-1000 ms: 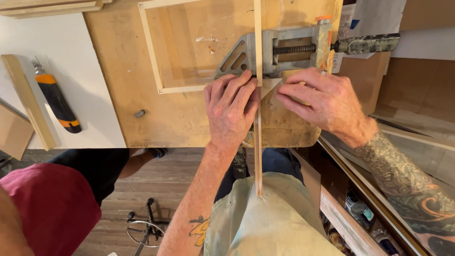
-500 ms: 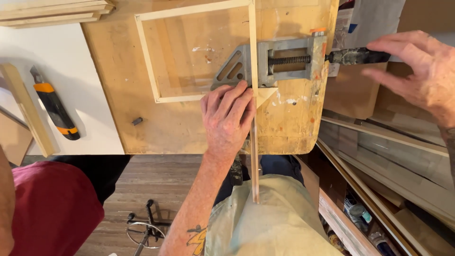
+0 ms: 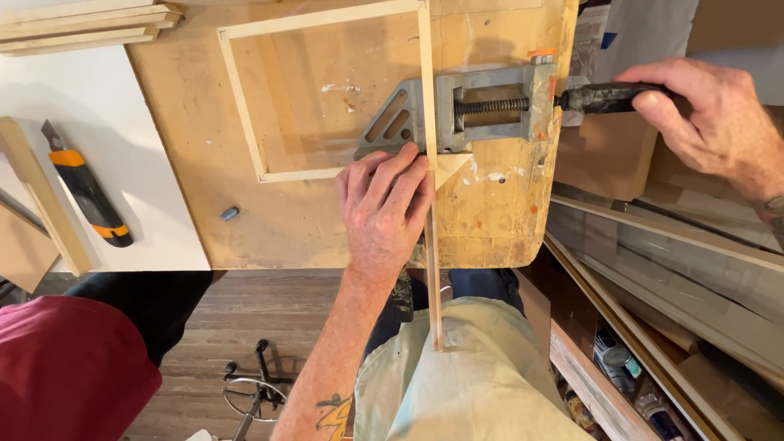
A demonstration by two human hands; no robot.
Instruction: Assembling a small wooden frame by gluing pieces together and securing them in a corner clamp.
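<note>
A: What is held by the left hand (image 3: 384, 214)?

B: It is laid flat, fingers spread, on the long wooden strip (image 3: 430, 245) and the corner of the thin wooden frame (image 3: 245, 131), just where both enter the grey corner clamp (image 3: 457, 110). Nothing is enclosed by that grip; the pieces are pressed down onto the bench (image 3: 245, 220), not grasped.

A: And the right hand (image 3: 710, 122)?

B: A second ago it was pressed on the wood just right of the strip, beside the left hand. Half a second ago it was lifted toward the clamp's dark handle (image 3: 604, 96). Now its grip is closed around that handle, at the right end of the screw.

A: What is meant by that change?

B: The holding has been left to the left hand alone, and the screw appears about to be turned, so the joint is judged to be at the tightening stage. Whether the jaw is already tight cannot be told.

A: Where does the strip lie?

B: Upright in the view: its upper part runs through the clamp along the frame's right side, and its lower end overhangs the bench edge above the pale apron (image 3: 465, 384).

A: Anything else nearby?

B: An orange-and-black utility knife (image 3: 86, 188) is left well apart on the white surface, with wooden slats (image 3: 82, 24) stacked at the top left.
</note>
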